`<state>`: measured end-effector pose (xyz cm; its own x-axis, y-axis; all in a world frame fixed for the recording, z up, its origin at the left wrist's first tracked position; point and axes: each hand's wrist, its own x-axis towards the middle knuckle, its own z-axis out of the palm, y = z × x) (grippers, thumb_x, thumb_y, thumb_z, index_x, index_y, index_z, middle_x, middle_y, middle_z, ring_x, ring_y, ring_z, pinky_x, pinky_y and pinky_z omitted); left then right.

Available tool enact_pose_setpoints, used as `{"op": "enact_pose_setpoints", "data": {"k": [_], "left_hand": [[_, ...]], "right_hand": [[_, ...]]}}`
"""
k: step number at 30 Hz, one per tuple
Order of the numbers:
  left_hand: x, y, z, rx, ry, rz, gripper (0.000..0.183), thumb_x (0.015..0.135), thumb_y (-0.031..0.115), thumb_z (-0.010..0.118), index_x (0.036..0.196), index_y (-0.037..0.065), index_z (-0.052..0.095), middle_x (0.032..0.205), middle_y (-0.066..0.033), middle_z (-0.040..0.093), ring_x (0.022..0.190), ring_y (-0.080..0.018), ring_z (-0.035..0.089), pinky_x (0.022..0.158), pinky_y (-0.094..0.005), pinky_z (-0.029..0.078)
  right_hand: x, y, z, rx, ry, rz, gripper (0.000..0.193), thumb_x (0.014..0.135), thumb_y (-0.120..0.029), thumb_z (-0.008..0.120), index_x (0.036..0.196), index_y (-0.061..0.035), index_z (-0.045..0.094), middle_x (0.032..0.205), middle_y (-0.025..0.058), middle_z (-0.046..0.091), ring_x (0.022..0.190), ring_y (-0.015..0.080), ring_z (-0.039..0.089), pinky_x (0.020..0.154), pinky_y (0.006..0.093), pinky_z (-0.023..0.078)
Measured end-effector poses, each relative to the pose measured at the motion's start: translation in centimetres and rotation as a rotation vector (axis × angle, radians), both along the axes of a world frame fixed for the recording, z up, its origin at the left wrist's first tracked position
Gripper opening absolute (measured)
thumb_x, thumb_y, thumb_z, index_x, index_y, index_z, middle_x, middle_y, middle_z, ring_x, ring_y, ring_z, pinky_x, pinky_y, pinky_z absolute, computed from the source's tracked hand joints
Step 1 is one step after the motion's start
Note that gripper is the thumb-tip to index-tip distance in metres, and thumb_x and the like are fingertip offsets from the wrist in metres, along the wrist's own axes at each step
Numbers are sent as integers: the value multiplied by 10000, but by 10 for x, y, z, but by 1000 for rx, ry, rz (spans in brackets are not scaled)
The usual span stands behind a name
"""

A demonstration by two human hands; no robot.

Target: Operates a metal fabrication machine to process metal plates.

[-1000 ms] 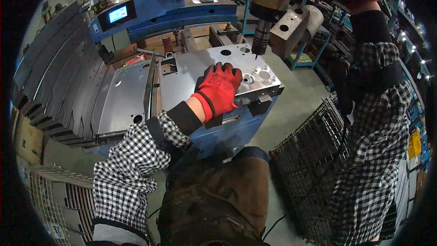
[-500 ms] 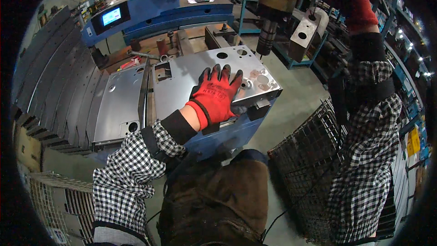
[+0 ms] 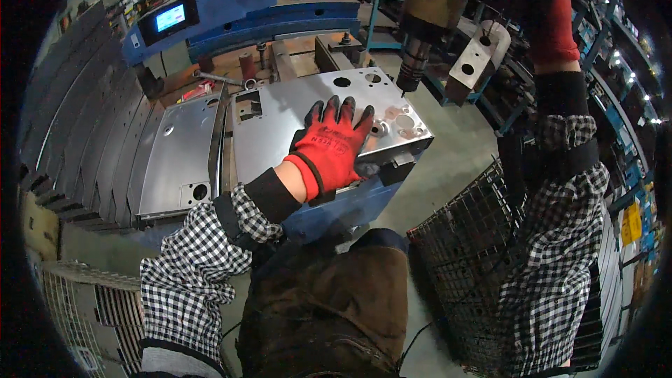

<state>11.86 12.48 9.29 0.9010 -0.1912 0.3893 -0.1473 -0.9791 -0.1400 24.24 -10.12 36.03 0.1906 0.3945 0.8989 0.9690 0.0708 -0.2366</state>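
My left hand [image 3: 332,141], in a red glove with black fingertips, lies flat with fingers spread on a silvery sheet-metal box [image 3: 273,126]. The box's top has round holes near its right end and a square cutout at the left. Over that right end hangs a drill chuck [image 3: 414,64] with a thin bit, its tip close to the metal. High on the right, my right hand [image 3: 557,24], gloved in red, reaches up to the dark machine head. Shadow hides its fingers and whatever they touch.
A second sheet-metal part [image 3: 175,147] lies left of the box, beside stacked grey panels [image 3: 77,119]. A wrench [image 3: 224,80] rests behind. Wire-mesh baskets stand at the right [image 3: 465,238] and lower left [image 3: 63,301]. A blue machine with a lit screen [image 3: 171,18] is at the back.
The chuck and bit have come down and slightly right, nearer the box's holed end. My right hand has moved a little lower. My left hand stays on the box.
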Motion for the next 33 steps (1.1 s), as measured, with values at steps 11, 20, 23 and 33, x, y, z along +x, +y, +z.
{"op": "enact_pose_setpoints", "data": {"k": [11,20,23,33], "left_hand": [[-4,-1,-1,-13,-40,-37,1043,764,584,738,1559,77,292,1526,-291,345,1406,-509,317,1164,-615,227],[-6,2,-3,-12,-43,-35,1027,753,573,754,1536,65,326,1513,-297,350,1398,-504,329,1161,-619,231],[-4,3,-6,-18,-57,-52,1020,751,571,756,1533,70,334,1511,-298,351,1397,-505,330,1159,-622,231],[-6,1,-2,10,-38,-29,1035,762,616,723,1550,86,311,1520,-297,343,1397,-520,322,1156,-629,223]], "right_hand": [[41,-11,-2,116,321,324,423,998,-116,491,1407,-14,527,968,-2,644,705,78,565,611,238,490],[1,-3,-13,-69,-399,-537,448,885,-48,624,1331,-17,602,974,29,678,770,68,605,657,265,523],[4,-5,-16,-88,-388,-510,431,838,-46,663,1269,-34,659,991,49,690,818,89,621,717,271,531],[18,-6,-20,117,95,72,447,897,-42,601,1339,11,566,1011,42,687,830,114,639,719,273,534]]}}
